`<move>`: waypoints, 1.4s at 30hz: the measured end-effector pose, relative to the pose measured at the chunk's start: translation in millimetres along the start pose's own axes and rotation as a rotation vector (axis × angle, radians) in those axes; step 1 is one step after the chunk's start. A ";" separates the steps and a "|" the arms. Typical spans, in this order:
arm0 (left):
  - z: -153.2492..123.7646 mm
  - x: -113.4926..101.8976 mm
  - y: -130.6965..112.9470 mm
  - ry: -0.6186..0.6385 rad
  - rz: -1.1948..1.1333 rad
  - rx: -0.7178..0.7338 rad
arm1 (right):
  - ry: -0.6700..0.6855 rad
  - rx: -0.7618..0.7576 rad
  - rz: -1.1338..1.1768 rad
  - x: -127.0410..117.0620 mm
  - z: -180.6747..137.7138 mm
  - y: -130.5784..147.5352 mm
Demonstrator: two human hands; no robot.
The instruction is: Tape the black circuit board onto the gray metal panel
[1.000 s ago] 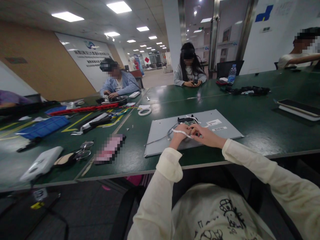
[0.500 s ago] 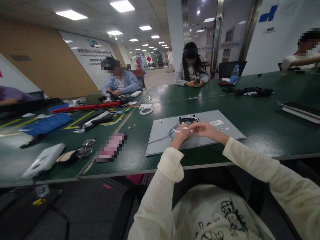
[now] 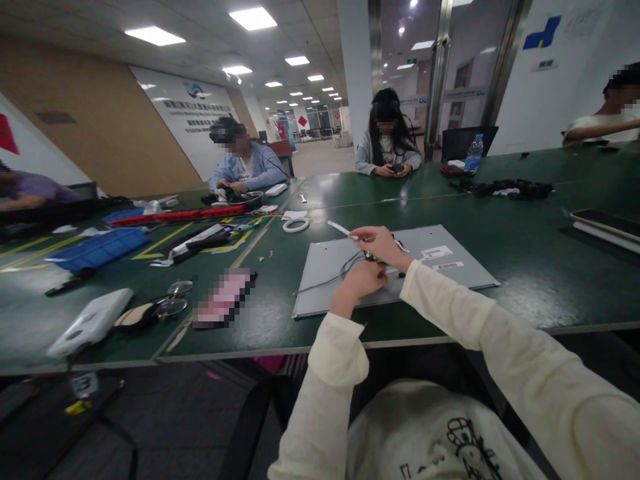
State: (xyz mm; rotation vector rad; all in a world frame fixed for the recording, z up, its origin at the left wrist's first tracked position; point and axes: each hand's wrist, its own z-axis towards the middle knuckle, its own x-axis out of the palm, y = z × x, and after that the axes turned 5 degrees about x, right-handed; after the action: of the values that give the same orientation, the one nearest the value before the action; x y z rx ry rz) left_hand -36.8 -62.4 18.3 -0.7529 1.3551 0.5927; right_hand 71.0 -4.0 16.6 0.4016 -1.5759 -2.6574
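Right hand is lifted off the table, fingers pinched shut on one end of a thin white strip, which sticks out up and away from the fingertips. Left hand sits just below it on the grey panel. Its fingers are curled in, and I honestly can't tell if they're gripping anything. A thin cable runs out across the panel from right by those curled fingers. A tape roll lies on the table, beyond the strip's free end.
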 end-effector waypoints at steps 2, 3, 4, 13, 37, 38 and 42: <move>-17.3 -7.3 9.6 -0.003 -0.071 0.002 | 0.001 0.045 -0.112 7.4 -8.5 -16.2; -25.8 -10.2 15.4 -0.049 -0.070 -0.047 | -0.003 0.054 -0.172 10.0 -13.5 -22.5; -33.4 -12.5 21.4 -0.125 -0.054 -0.109 | -0.005 0.050 -0.226 11.9 -18.3 -27.1; -48.2 -4.0 43.6 -0.201 0.104 -0.245 | -0.020 -0.058 -0.482 10.5 -28.2 -19.9; 15.9 -33.3 50.7 -0.313 0.121 -0.377 | 0.181 -0.200 -0.969 11.6 -41.2 -12.7; 20.1 -29.8 53.8 -0.317 0.117 -0.365 | 0.190 -0.198 -0.980 12.2 -41.7 -11.0; 23.7 -10.3 63.6 -0.292 0.105 -0.366 | 0.201 -0.168 -1.033 14.5 -43.9 -4.5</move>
State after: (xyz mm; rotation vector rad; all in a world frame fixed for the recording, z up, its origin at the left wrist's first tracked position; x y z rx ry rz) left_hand -71.3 -3.1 21.1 -0.8535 1.0312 1.0116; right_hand 67.7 -41.7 -10.2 1.8148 -1.2463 -3.1664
